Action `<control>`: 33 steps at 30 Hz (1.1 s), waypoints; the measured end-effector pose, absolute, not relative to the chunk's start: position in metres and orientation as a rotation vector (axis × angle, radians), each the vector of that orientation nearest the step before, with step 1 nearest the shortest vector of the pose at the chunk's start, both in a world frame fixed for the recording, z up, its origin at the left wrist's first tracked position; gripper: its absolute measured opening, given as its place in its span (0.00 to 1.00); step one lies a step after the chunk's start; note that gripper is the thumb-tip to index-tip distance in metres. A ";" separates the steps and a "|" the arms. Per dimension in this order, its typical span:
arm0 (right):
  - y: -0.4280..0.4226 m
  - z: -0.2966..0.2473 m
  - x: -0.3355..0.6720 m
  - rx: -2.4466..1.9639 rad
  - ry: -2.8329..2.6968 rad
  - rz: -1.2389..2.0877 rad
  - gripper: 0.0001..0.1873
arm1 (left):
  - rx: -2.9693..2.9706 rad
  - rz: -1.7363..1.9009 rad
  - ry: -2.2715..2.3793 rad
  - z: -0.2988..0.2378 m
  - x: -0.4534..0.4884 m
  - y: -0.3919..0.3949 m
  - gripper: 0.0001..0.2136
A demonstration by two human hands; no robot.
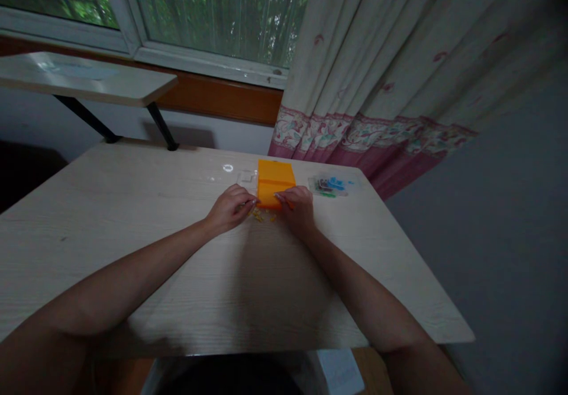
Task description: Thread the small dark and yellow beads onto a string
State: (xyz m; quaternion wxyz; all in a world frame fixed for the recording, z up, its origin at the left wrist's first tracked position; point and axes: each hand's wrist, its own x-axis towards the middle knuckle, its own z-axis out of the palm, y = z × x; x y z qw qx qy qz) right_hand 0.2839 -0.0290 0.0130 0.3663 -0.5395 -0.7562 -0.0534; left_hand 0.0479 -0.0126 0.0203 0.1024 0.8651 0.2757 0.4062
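Observation:
An orange case [276, 171], which looks like an opened hinged box, lies near the far edge of the table. At its near left corner is my left hand [231, 207], thumb and fingers pinched together; whatever sits between the fingertips is too small to make out. My right hand [300, 210] covers the near right part of the case, its fingers curled and the fingertips over the orange surface. What they pinch, if anything, is hidden. Several tiny yellow pieces [258, 215] are scattered on the table just in front of the case, between both hands.
To the right stands a clear tray [316, 184] with dark, blue and green small parts. A clear plastic piece [247, 177] lies left of the case. A raised shelf [89, 78] overhangs the table's far left; a curtain [346, 87] hangs behind the right side.

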 end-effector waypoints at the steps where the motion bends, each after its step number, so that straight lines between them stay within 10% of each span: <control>1: -0.029 0.012 0.284 -1.391 -1.939 -0.137 0.15 | 2.556 1.196 0.811 0.021 0.048 -0.013 0.11; 33: -0.028 0.013 0.284 -1.370 -1.940 -0.059 0.16 | 2.850 0.759 0.868 0.018 0.046 -0.018 0.11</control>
